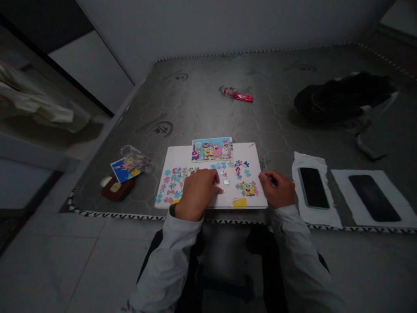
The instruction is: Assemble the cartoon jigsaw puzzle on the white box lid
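Note:
On a white board (213, 202) lie many loose jigsaw pieces. My left hand (198, 191) is over the board, thumb and index finger apart, the other fingers curled. A small puzzle piece (223, 191) shows at its thumb tip. My right hand (278, 189) is at the board's right edge, fingers curled in and fingertips close together; whatever they hold is hidden. Beside it, a joined group of pieces shows a yellow cartoon face (248, 188). Between the hands are a pale piece (226, 182) and a small joined cluster (238, 169). A cartoon reference picture (212, 149) lies along the board's far edge.
Left of the board are a cartoon card (125, 170) under clear plastic and a brown case (117, 189). Two phones, one green-edged (313, 188) and one black (374, 198), rest on white sheets at right. Farther back are a red packet (239, 94) and a black bag (342, 98).

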### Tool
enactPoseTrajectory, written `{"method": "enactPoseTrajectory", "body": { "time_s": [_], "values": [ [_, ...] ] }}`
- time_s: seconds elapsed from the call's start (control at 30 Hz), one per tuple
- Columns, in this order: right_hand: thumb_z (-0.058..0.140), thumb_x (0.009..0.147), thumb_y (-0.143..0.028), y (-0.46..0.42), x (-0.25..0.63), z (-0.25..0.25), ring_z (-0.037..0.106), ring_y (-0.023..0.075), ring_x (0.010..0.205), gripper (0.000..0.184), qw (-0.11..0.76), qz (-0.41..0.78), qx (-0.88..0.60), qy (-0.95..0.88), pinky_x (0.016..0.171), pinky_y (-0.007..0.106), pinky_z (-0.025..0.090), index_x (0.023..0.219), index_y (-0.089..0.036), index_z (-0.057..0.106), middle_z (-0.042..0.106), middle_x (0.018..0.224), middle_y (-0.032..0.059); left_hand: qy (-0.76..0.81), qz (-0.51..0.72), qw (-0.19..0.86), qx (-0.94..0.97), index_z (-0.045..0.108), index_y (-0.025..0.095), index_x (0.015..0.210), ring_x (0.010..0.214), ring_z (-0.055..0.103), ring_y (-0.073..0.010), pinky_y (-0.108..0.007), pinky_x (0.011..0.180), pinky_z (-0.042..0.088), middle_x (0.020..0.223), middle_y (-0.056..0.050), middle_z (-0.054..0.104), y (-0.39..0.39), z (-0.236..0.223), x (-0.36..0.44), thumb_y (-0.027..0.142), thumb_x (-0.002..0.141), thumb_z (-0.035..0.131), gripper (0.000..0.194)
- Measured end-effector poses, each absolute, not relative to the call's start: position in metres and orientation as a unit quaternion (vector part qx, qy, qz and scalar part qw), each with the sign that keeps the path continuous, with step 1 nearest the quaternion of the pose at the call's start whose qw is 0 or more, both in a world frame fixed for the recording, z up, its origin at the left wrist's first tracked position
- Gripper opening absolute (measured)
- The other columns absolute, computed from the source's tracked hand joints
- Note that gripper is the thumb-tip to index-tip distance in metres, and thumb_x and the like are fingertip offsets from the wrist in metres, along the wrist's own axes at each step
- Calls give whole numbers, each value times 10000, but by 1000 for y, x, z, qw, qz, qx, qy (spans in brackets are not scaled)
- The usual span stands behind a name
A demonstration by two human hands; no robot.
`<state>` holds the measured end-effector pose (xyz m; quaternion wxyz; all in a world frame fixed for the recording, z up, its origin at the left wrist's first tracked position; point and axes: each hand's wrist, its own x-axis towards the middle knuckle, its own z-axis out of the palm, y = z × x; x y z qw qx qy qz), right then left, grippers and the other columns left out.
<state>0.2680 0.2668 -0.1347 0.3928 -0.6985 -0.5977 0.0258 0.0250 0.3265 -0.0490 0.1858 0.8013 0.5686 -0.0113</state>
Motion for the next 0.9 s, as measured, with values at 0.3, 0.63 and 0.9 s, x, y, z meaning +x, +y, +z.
{"method": "enactPoseTrajectory", "body": {
  "time_s": [0.3,0.63,0.9],
  "values": [
    [578,896,-419,267,268,-133,570,154,574,260,393,29,-698,-598,608,290,389,768,-219,681,603,591,-9,625,5,152,766,684,255,864,844,665,-246,-323,702,442,866,-31,732,326,-53,33,461,782,770,237],
    [594,888,-405,267,268,-135,542,130,552,262,396,17,-697,-598,594,269,369,765,-200,702,576,567,-23,670,16,127,731,714,271,904,825,675,-224,-319,722,453,872,-11,758,331,-33,16,437,820,735,187],
    [593,896,-396,266,268,-136,544,129,548,253,395,-2,-689,-608,591,264,370,778,-200,702,566,561,-30,650,11,106,752,737,290,966,858,687,-232,-322,713,473,970,-23,763,333,-35,10,354,867,678,132]
  ]
}}
